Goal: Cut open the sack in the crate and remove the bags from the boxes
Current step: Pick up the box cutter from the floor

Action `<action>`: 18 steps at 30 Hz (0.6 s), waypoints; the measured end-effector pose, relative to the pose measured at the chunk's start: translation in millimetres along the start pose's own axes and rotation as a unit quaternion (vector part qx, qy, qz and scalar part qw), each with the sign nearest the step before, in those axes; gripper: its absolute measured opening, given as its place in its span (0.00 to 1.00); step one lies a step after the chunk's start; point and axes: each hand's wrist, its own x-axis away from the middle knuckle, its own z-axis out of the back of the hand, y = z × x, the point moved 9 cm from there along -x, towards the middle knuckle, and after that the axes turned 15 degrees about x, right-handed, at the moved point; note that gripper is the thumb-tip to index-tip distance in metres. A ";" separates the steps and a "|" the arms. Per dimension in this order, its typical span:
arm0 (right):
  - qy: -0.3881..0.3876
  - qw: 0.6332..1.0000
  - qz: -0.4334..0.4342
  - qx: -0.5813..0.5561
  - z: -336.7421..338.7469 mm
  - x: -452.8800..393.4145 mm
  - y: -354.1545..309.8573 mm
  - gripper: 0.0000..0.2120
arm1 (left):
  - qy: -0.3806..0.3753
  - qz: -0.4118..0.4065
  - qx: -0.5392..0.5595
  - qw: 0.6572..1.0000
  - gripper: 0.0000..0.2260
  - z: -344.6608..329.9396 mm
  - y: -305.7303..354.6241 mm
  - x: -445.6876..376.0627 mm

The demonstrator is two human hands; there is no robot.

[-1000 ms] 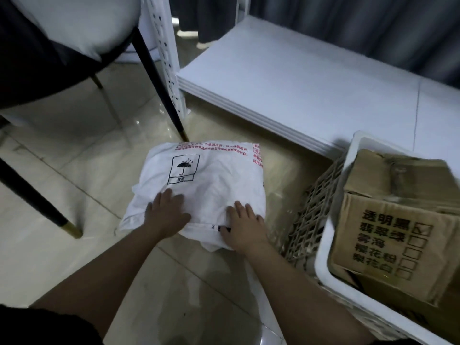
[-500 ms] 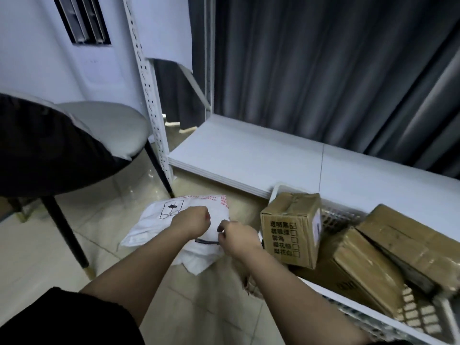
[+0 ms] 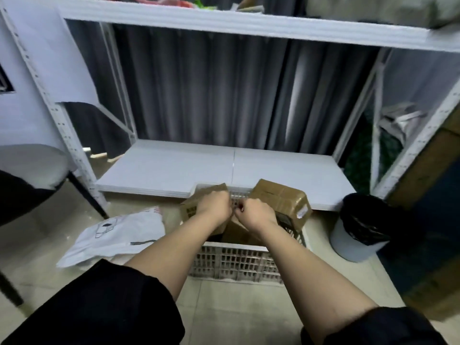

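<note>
Both fists are curled tight and nearly touching over the crate (image 3: pixel 234 260), right hand (image 3: pixel 257 215) pinching some small dark thing, left hand (image 3: pixel 215 205) can't tell, with the left cardboard box (image 3: pixel 191 207) right under the left hand and the taped box (image 3: pixel 281 199) tilted just past the right.

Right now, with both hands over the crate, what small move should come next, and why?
Probably lower the left hand onto the cardboard box just under it and grip it: both hands hover curled above the crate, and the boxes look taped.
</note>
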 end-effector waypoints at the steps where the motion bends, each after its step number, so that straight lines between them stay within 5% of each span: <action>1: 0.003 1.000 -0.019 -0.005 2.9 7.0 20.3 0.14 | -0.010 -0.011 -0.001 1.000 0.10 -11.0 18.2 1.2; 10: -0.022 0.983 -0.181 -0.024 -30.2 65.8 204.7 0.13 | -0.095 -0.075 0.009 0.993 0.12 -131.1 145.5 -5.9; 18: -0.108 0.949 -0.290 -0.059 -130.2 115.8 340.9 0.13 | -0.227 -0.032 0.121 0.966 0.14 -287.3 203.6 -8.5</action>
